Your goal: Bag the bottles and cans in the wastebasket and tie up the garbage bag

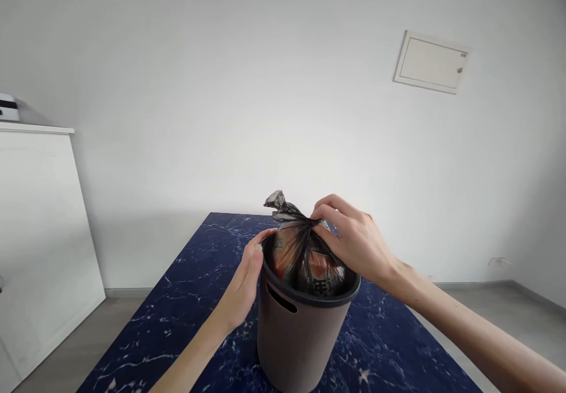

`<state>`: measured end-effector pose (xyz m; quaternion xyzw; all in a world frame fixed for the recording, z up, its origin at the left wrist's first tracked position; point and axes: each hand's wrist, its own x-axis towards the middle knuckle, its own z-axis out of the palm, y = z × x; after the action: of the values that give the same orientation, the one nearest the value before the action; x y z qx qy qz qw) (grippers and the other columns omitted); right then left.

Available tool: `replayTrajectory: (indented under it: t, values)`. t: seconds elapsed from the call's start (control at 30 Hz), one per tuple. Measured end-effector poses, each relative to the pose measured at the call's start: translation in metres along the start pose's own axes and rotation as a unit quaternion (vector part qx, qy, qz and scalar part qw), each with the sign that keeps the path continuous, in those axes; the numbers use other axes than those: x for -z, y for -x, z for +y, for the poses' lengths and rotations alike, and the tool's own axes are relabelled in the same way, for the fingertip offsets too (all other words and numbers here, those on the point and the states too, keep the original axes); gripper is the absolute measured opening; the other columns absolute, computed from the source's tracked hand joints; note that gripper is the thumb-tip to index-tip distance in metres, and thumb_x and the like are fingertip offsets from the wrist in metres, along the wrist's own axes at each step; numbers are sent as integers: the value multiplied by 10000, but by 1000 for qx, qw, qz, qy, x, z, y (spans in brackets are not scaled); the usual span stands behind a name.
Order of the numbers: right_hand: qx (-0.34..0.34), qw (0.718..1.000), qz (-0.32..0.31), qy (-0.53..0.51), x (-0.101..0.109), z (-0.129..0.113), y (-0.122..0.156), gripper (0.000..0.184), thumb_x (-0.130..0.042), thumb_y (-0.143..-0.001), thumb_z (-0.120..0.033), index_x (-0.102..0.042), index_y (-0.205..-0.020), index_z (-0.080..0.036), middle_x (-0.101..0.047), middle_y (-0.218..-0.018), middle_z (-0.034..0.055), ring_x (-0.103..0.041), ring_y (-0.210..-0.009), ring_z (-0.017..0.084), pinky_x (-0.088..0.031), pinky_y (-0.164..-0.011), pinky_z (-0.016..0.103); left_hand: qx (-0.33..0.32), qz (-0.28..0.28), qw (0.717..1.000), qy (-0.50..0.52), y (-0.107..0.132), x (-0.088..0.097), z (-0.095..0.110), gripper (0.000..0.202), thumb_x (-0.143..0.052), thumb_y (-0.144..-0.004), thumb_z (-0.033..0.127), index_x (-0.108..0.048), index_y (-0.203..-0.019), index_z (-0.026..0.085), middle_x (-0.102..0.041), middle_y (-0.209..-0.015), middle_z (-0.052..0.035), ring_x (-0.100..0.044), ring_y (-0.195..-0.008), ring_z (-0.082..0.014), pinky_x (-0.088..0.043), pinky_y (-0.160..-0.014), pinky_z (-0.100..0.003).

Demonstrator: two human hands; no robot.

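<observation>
A grey-brown trash can (300, 337) with a black rim and a slot handle stands on the table. Inside it sits a full black garbage bag (305, 257), thin enough that printed packaging shows through. The bag's neck is gathered into a knot, and its loose tail points up and to the left. My right hand (354, 233) pinches the bag at the knot between thumb and fingers. Against the left side of the rim lies my left hand (247, 278), its fingers stretched along the edge and its thumb up. The bag's lower part is hidden by the can.
The table (177, 298) has a dark blue marble-patterned top. To the left stands a white cabinet (44, 233) with a white and black object (9, 108) on it. A white panel (431, 62) is set in the wall behind.
</observation>
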<state>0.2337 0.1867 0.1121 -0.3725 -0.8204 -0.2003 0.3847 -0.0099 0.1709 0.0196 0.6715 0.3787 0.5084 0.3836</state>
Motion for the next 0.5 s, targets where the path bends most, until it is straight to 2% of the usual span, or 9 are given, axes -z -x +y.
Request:
replayTrajectory:
  t: [0.07, 0.17, 0.33, 0.5]
  values:
    - [1, 1000, 6, -24, -3, -1, 4, 118, -555, -1037, -170, -653, -1040, -234, -751, -1161, 72, -688, -772, 170, -520, -667, 342, 10, -4, 1000, 1, 1, -2, -3, 646, -276, -1106, 733, -405, -1645, 401, -381, -1772, -47, -382, -1623, -324, -393, -1309, -510]
    - [28, 998, 7, -58, -5, -4, 9, 130, -556, -1046, -142, -651, -1061, -230, -746, -1150, 81, -733, -941, 215, -573, -770, 367, 2, 8, 1000, -11, 2, -5, -9, 650, -258, -1106, 738, -400, -1643, 399, -386, -1762, -51, -334, -1643, -318, -348, -1331, -521]
    - [78, 993, 33, -81, 2, -10, 16, 168, -544, -1062, -100, -634, -1097, -238, -742, -1129, 86, -739, -980, 226, -603, -818, 394, -8, 32, 997, -73, 3, -6, -13, 644, -247, -1110, 729, -424, -1635, 401, -397, -1737, -45, -201, -1681, -320, -248, -1368, -544]
    - [45, 988, 122, -78, 21, -8, 17, 158, -567, -1055, -102, -630, -1096, -241, -736, -1115, 88, -726, -979, 216, -608, -789, 373, -20, 24, 997, -71, 4, -4, -9, 597, -243, -1127, 697, -482, -1587, 401, -423, -1700, -48, -316, -1624, -304, -283, -1355, -518]
